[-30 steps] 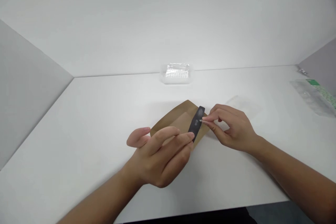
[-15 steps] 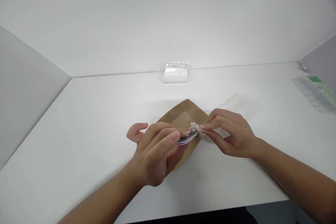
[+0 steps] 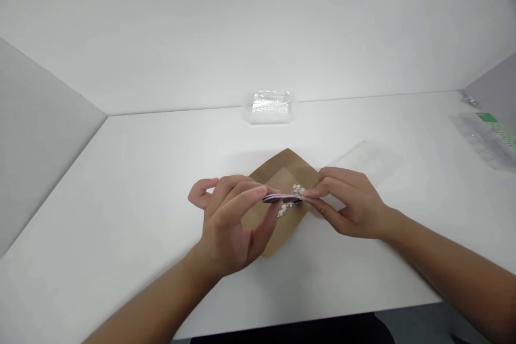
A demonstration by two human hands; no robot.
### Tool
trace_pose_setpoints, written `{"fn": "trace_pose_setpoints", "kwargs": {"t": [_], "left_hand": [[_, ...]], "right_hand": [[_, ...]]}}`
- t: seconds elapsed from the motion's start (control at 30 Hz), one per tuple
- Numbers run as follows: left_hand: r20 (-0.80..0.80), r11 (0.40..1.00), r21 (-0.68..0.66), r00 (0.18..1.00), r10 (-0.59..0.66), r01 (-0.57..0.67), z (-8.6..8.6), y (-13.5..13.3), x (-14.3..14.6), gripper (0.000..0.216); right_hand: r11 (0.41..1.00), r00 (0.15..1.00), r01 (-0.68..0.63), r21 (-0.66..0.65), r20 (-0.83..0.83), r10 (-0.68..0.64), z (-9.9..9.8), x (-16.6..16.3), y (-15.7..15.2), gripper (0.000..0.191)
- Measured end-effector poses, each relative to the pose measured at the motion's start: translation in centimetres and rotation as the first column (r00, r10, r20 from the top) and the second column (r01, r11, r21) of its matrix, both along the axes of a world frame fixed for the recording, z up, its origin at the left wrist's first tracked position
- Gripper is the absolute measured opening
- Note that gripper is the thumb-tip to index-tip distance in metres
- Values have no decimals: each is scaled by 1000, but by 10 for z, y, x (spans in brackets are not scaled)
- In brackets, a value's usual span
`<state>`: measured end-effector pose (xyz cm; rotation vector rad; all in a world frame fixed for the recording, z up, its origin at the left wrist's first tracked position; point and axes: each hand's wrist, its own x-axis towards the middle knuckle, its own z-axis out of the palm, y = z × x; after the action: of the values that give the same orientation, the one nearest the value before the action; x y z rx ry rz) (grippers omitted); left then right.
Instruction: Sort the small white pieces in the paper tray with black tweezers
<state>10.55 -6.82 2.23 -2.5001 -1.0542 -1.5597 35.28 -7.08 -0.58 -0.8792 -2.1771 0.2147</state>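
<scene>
My left hand (image 3: 237,220) pinches a thin flat dark piece with a pale purple-and-white edge (image 3: 282,198), seen nearly edge-on. My right hand (image 3: 350,201) is closed at the right end of that piece, thumb and forefinger pressed together on a cluster of small white bits (image 3: 298,189) that resembles a dried-flower sprig. More of these white bits show below the flat piece. What exactly sits between my right fingertips is hidden. Beneath both hands lies a brown paper sheet or envelope (image 3: 284,156), with a lighter square on it.
A clear plastic-wrapped package (image 3: 270,107) stands at the back wall. Right of the brown paper lies a translucent sheet or bag (image 3: 371,158). A clear bag with a green label (image 3: 484,140) rests at the far right, near a small shiny item (image 3: 470,100). Walls enclose the white table.
The flat piece has been tilted from slanting to nearly level and edge-on, and raised slightly with my left hand. White bits now show below it as well. My right hand has barely moved.
</scene>
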Motion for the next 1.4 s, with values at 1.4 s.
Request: {"fn": "trace_pose_setpoints", "kwargs": {"t": [1.4], "left_hand": [[-77, 999, -30, 997, -26, 24, 0, -2, -4, 43]], "right_hand": [[1000, 999, -9, 17, 38, 8, 0, 0, -1, 10]]}}
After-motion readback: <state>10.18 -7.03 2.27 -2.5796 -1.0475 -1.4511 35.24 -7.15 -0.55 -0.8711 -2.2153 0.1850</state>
